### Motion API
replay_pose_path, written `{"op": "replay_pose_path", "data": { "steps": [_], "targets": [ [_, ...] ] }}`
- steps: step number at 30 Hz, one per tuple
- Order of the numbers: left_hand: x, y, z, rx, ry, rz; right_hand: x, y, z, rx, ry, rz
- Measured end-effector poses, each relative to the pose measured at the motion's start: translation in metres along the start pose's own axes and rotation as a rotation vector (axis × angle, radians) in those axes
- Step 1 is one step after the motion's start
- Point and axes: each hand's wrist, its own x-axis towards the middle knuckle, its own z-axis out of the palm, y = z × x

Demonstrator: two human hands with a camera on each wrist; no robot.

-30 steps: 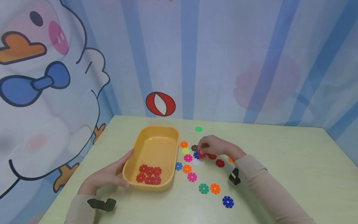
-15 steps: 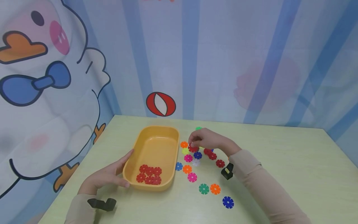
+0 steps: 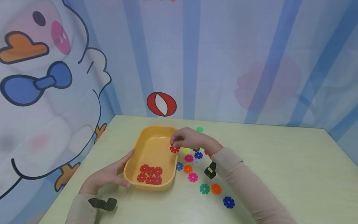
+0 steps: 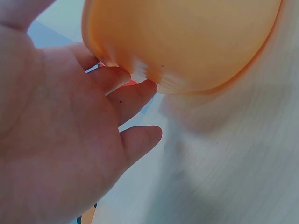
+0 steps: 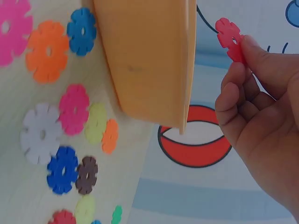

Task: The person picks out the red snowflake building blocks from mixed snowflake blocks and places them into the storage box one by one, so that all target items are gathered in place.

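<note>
My right hand pinches a red snowflake disc between thumb and fingertips, above the right rim of the yellow tray. In the right wrist view the notched disc is raised beyond the tray wall. Several red snowflake discs lie together at the tray's near end. My left hand rests against the tray's left side near its front corner, fingers spread. The left wrist view shows some of that hand's fingertips touching the tray's outer wall; the little finger is apart from it.
Loose discs of several colours lie right of the tray, among them a white disc, a green disc and a dark blue disc. A red disc is partly hidden by the right arm. A printed cloth hangs behind the table.
My right hand has lifted the red snowflake disc from among the loose discs and carried it left to the tray's rim. The left hand and tray have stayed in place.
</note>
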Motion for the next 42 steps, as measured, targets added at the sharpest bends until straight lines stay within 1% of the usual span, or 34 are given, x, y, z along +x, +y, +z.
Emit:
{"op": "replay_pose_path", "data": {
  "steps": [6,12,14,20,25,34,42],
  "targets": [
    [0.0,0.0,0.0,-0.002,0.0,-0.002,0.019,-0.007,0.013,-0.011,-0.012,-0.032],
    [0.0,0.0,0.0,-0.003,-0.002,-0.012,0.032,-0.017,0.026,-0.022,-0.029,-0.065],
    [0.0,0.001,0.0,-0.003,-0.003,-0.017,0.035,-0.02,0.03,-0.019,-0.024,-0.072],
    [0.0,0.002,0.0,-0.002,-0.007,-0.027,0.044,-0.025,0.044,0.034,0.005,-0.077],
    [0.0,0.002,0.0,0.003,-0.007,-0.024,0.051,-0.024,0.057,0.083,0.02,-0.062],
    [0.0,0.001,0.0,-0.003,-0.012,-0.02,0.065,-0.023,0.074,0.185,0.075,0.02],
    [0.0,0.001,0.0,0.001,-0.016,-0.026,0.073,-0.02,0.085,0.204,0.073,0.075]
  ]
}}
